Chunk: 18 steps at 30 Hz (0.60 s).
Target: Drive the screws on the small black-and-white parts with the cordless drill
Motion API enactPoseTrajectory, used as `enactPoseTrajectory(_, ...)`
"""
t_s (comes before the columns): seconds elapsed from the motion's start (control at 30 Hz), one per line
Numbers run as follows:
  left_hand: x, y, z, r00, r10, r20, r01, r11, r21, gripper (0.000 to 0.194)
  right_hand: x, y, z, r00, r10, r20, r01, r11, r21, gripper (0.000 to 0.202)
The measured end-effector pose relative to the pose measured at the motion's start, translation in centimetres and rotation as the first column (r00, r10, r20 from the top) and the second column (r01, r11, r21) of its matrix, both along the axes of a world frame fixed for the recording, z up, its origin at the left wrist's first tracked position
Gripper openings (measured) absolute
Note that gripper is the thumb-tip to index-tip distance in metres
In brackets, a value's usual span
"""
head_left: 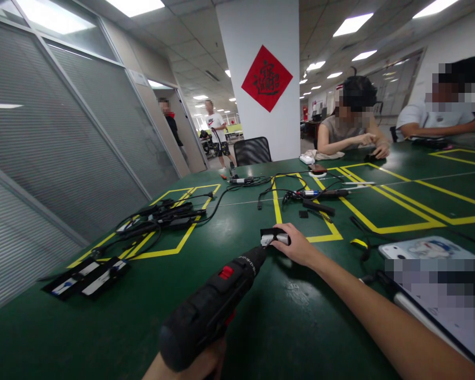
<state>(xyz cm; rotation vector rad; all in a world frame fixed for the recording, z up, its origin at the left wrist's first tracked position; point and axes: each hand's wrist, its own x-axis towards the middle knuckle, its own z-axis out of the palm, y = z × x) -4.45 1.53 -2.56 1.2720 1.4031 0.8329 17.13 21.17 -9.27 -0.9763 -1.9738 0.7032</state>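
Note:
A black and red power drill points forward and to the right from the bottom of the view. My left hand is wrapped round its handle, mostly hidden under the drill body. At the middle of the green table, my right hand grips a small black part with light grey pieces between thumb and fingers. The drill's chuck sits right at the near left side of that part. Whether the tip touches it is too small to tell.
Cables with black adapters lie at the left, near two black-and-white panels. Tools and cords lie beyond my right hand. A phone and a pixelated device are at the right. People sit across the table.

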Motion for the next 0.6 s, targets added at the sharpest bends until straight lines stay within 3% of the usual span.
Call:
enactPoseTrajectory(0.17, 1.2, -0.2, 2.0, 0.994, 0.1, -0.053, -0.096, 0.993, 0.063, 0.072, 0.2, 0.1, 0.1, 1.0, 0.013, -0.012, -0.013, 0.999, -0.05, 0.036)
enactPoseTrajectory(0.3, 1.0, -0.2, 1.3, 0.997, 0.052, -0.056, -0.053, 0.998, -0.021, 0.072, 0.0, 0.1, 0.0, 1.0, -0.013, -0.011, 0.013, 0.999, -0.038, 0.037)
enactPoseTrajectory(0.47, -0.6, -0.1, -0.8, 0.991, 0.067, -0.113, -0.072, 0.997, -0.035, 0.034, -0.1, 0.2, -0.2, 0.999, -0.025, -0.028, 0.024, 1.0, -0.019, 0.036)
enactPoseTrajectory(0.53, -0.6, -0.1, -0.5, 0.99, 0.076, -0.12, -0.076, 0.997, -0.002, 0.024, -0.1, 0.3, -0.2, 0.999, -0.028, -0.032, 0.027, 0.999, -0.018, 0.036)
enactPoseTrajectory(0.6, 0.1, 0.1, 0.6, 0.987, 0.1, -0.125, -0.095, 0.994, 0.049, 0.027, -0.1, 0.3, -0.3, 0.999, -0.03, -0.034, 0.029, 0.999, -0.02, 0.036)
